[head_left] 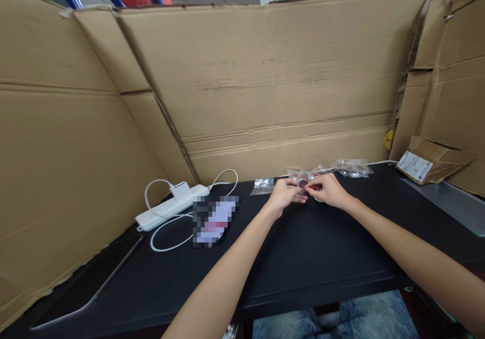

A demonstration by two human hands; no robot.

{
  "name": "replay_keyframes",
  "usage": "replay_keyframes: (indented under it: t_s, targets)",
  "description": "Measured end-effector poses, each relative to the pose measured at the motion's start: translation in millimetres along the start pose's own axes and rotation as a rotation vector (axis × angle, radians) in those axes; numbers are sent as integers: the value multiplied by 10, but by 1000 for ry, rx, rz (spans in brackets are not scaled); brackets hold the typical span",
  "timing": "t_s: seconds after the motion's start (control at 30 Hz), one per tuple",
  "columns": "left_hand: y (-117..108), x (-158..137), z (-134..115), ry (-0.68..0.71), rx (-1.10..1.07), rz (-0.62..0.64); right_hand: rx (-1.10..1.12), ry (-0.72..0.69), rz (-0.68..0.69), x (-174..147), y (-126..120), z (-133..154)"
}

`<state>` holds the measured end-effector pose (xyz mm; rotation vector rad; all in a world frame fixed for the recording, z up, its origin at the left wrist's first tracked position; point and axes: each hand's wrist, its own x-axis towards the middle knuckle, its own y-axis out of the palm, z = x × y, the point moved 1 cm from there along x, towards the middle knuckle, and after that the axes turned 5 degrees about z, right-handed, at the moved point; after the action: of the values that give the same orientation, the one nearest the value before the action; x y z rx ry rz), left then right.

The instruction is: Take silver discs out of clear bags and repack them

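My left hand (285, 194) is closed at the fingertips around a small round dark piece (302, 183), too small to make out exactly. My right hand (328, 189) meets it from the right, its thumb and fingers pinching a small red piece (312, 188) against or close beside the round one. Whether the two pieces are joined I cannot tell. Just behind the fingers lie clear plastic bags with red bits in them (294, 175). A flat clear bag (262, 186) rests to the left of my left hand.
Left on the black table (288, 258) are a white power strip (166, 210) with looping cables, a phone (216, 222) and a dark flat panel (89, 283). More bagged pieces (351, 167) and an open cardboard box (432, 161) stand right. Cardboard walls (265, 76) enclose the back and sides.
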<state>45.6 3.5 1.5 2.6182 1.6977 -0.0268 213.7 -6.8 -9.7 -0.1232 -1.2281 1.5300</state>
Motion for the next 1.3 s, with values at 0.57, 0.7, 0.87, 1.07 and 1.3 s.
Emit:
replay_keyframes:
  t_s: [0.57, 0.7, 0.87, 1.07, 1.3]
  targets:
    - [-7, 13, 67, 55, -126, 105, -141, 6, -74, -10, 68, -1]
    - [-9, 17, 83, 56, -126, 93, -210, -35, -74, -21, 89, -10]
    - [-22, 26, 101, -2, -176, 26, -337, -159, -30, -53, 87, 62]
    - [-32, 32, 121, -66, -247, -8, -421, -218, 11, -68, 79, 95]
    - [-73, 44, 135, -64, -255, 29, -235, -146, -77, -42, 73, 48]
